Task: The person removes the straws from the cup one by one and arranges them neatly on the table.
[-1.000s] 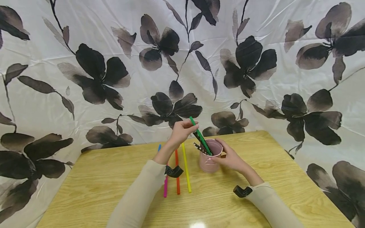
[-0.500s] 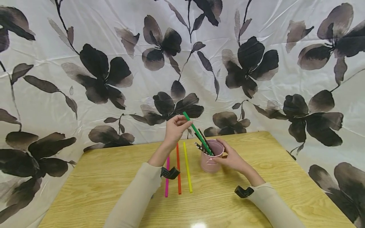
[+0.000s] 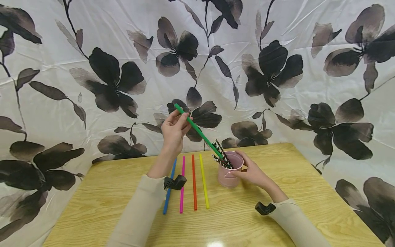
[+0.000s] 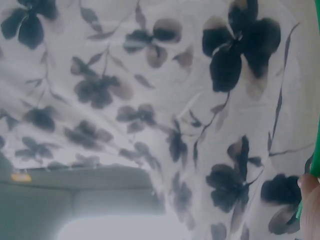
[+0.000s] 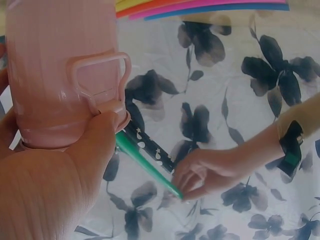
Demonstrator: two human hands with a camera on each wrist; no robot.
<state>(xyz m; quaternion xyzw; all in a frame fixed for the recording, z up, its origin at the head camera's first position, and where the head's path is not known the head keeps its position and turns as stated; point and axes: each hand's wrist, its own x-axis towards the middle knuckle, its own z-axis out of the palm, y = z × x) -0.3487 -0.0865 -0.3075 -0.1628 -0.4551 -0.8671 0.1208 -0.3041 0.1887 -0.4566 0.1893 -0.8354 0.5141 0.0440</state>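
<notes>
My left hand (image 3: 174,132) pinches a green straw (image 3: 200,133) near its upper end. The straw slants down to the right, its lower part at the mouth of a pink metal cup (image 3: 227,179). Several black patterned straws (image 3: 228,160) lean inside that cup. My right hand (image 3: 251,172) grips the cup from its right side, thumb in front near the small handle (image 5: 100,60). At the right edge of the left wrist view, the green straw (image 4: 316,145) and a fingertip (image 4: 311,187) show.
Left of the cup, four-coloured straws lie side by side on the wooden table (image 3: 247,219): yellow (image 3: 204,181), red (image 3: 194,181), pink (image 3: 181,199) and blue (image 3: 167,202). A floral cloth (image 3: 216,79) hangs behind the table.
My left hand has moved up and left, drawing the green straw further out of the cup. The blue straw has come into fuller view. My right hand keeps its hold on the cup.
</notes>
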